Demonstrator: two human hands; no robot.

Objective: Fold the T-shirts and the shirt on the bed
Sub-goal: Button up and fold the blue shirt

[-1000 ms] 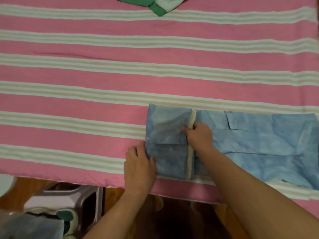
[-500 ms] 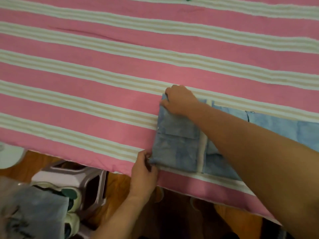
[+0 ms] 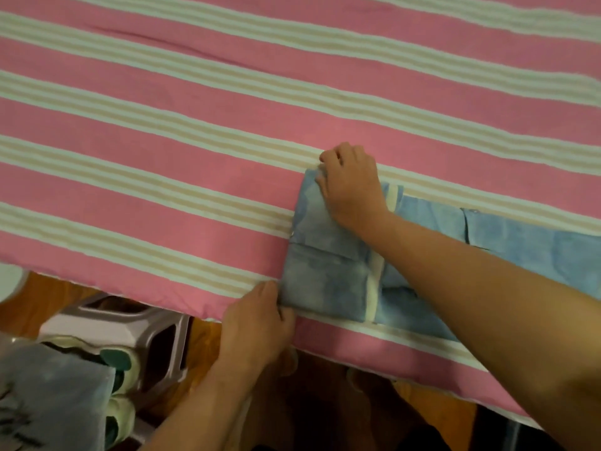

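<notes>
The soft, light blue cotton shirt [image 3: 328,275] lies part-folded at the pink striped bed's [image 3: 162,196] near edge; left hand [image 3: 260,323] pinches its near corner, right hand [image 3: 351,183] its far corner, good holds for limp cloth.

Blue shirt [image 3: 325,275] lies partly folded near front edge of pink striped bed [image 3: 195,125]. Left hand [image 3: 257,323] pinches its near left corner; right hand [image 3: 353,183] grips far left corner. Grey stool [image 3: 136,327] w/ shoes on floor below.
</notes>
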